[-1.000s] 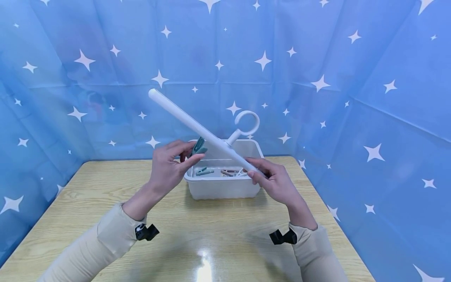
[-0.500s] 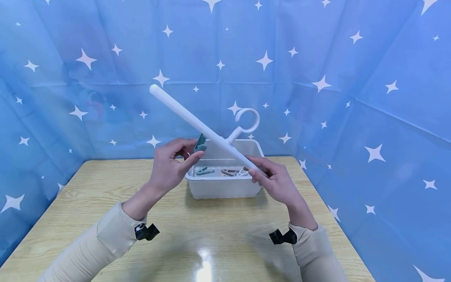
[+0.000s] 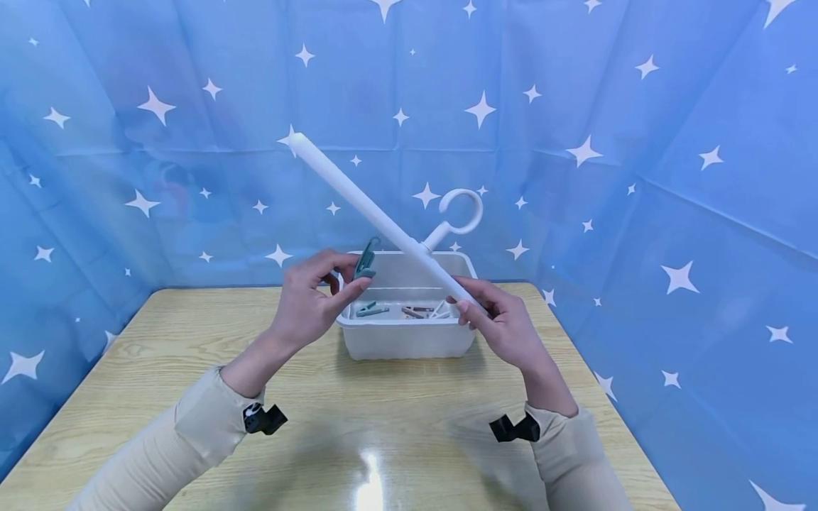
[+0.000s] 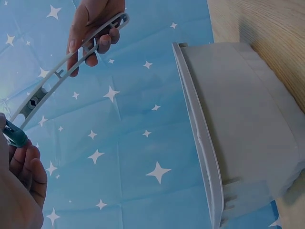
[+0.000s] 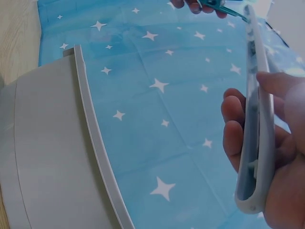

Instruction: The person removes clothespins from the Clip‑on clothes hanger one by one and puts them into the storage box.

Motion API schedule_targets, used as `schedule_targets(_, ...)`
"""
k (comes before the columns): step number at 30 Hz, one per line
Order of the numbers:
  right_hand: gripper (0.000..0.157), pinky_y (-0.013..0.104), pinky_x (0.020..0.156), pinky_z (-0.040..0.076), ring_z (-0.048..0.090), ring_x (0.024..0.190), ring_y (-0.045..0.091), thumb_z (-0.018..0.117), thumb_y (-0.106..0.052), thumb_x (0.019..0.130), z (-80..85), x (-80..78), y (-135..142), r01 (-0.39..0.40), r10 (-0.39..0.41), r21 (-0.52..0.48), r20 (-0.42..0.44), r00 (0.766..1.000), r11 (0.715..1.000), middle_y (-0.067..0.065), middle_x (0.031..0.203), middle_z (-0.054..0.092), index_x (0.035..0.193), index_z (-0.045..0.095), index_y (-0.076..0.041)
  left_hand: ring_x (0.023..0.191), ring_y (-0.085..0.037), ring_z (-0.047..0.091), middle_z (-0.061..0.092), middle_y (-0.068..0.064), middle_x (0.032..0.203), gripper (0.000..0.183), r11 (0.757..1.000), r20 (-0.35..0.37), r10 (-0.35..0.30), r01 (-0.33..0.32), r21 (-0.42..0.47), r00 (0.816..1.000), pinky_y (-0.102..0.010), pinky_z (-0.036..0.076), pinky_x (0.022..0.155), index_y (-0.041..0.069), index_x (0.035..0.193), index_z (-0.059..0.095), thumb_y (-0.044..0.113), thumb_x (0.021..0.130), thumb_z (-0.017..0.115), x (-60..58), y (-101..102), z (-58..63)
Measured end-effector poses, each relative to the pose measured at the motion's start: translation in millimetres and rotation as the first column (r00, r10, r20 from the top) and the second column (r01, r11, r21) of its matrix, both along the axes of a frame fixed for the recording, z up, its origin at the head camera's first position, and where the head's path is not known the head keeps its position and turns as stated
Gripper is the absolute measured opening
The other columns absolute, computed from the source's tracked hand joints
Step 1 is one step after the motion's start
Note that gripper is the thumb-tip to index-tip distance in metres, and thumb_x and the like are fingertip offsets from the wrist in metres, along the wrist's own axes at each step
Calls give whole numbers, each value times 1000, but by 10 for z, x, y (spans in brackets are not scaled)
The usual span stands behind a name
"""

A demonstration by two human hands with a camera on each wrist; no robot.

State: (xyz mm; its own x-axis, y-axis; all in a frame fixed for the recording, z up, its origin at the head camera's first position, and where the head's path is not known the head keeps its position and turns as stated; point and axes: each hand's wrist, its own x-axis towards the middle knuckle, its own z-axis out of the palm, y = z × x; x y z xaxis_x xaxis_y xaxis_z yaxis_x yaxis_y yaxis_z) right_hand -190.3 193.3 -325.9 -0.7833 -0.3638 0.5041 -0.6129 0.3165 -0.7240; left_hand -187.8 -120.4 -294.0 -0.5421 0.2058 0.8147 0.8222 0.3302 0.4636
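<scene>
A white clothes hanger [image 3: 358, 194] is held in the air, slanting down to the right, its round hook standing up on the right. My right hand [image 3: 505, 321] grips its lower end between thumb and fingers. The right wrist view shows the hollow, ribbed underside of the hanger [image 5: 252, 143]. My left hand [image 3: 308, 294] pinches a green clothespin [image 3: 365, 262] between thumb and fingers, to the left of the hanger's middle. A thin curved tip rises from the clothespin's top. In the left wrist view the clothespin [image 4: 15, 135] overlaps the hanger's near part.
Behind the hands stands a white plastic bin [image 3: 409, 342] on a wooden table [image 3: 211, 341]. Inside lie another green clothespin [image 3: 371, 311], brown ones [image 3: 415, 311] and white pieces. A blue star-patterned curtain [image 3: 575, 213] surrounds the table at the back and sides.
The hanger has shifted up and to the right, its hook moving with it. The clothespin has tilted more upright in my left hand, which stays nearly in place.
</scene>
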Motion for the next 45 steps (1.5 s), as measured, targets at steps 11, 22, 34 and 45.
schedule_targets(11,38,27,65,54,63,73,9,59,-8,100,-1,3,20,-12,11,-20,-12,1000,1000,-16,102,72,137,61,-17,75,-7,62,68,-3,83,23,999,143,51,-51,-9,988,-21,55,64,10,112,74,11,88,76,-89,-50,-56)
schedule_targets(22,38,30,66,54,63,73,9,58,-10,101,-14,-8,49,-14,14,-18,-15,1000,1000,-16,102,72,138,60,-18,81,-7,62,70,-1,90,26,993,236,116,-106,-55,965,-24,55,68,13,117,73,22,93,73,-190,-77,-91)
schedule_targets(34,38,26,66,54,63,73,9,58,-9,101,-19,12,69,-20,19,-28,-19,1000,999,-16,104,72,139,60,-18,85,-11,60,65,0,93,28,981,297,190,-167,-99,936,-22,52,69,17,116,72,31,93,73,-314,-122,-193)
schedule_targets(45,39,27,66,55,64,73,10,57,-9,101,-30,20,84,-9,8,-22,-21,1000,1000,-15,103,72,139,60,-18,85,-12,62,67,1,92,28,978,327,202,-170,-124,923,-22,54,71,18,114,73,36,93,72,-422,-162,-271)
